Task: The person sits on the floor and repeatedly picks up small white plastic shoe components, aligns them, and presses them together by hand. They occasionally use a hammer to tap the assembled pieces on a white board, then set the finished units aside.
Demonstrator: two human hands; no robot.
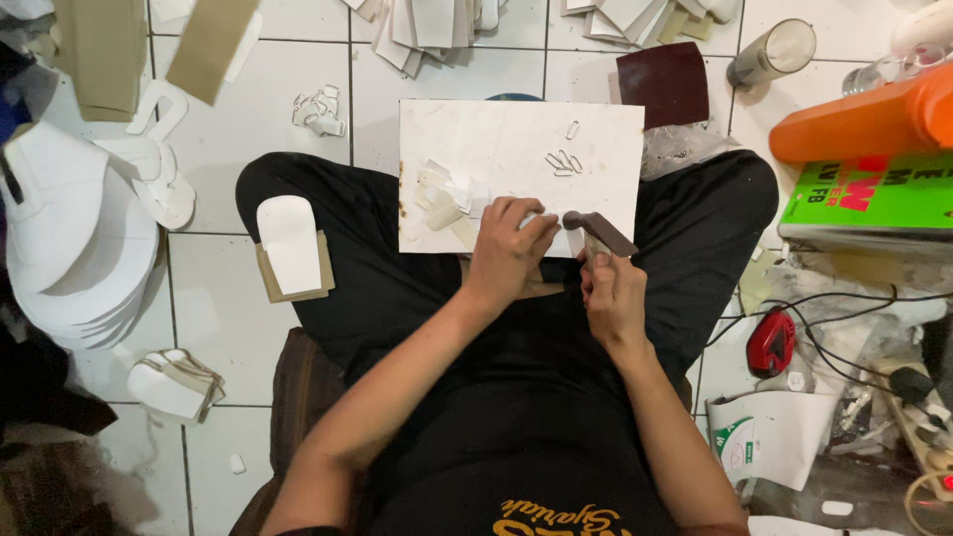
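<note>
A white cutting board rests across my lap as I sit cross-legged on a tiled floor. My left hand presses down on a small white piece at the board's near edge. My right hand grips a tool with a dark brown handle, its head meeting the board just right of my left fingers. A small heap of white cut pieces lies on the board to the left of my left hand. Several thin white loops lie near the board's middle.
White shoe-part stacks sit at the left, and a white insole on cardboard lies on my left knee. A dark red sheet, a glass, an orange container, a green box and cables crowd the right.
</note>
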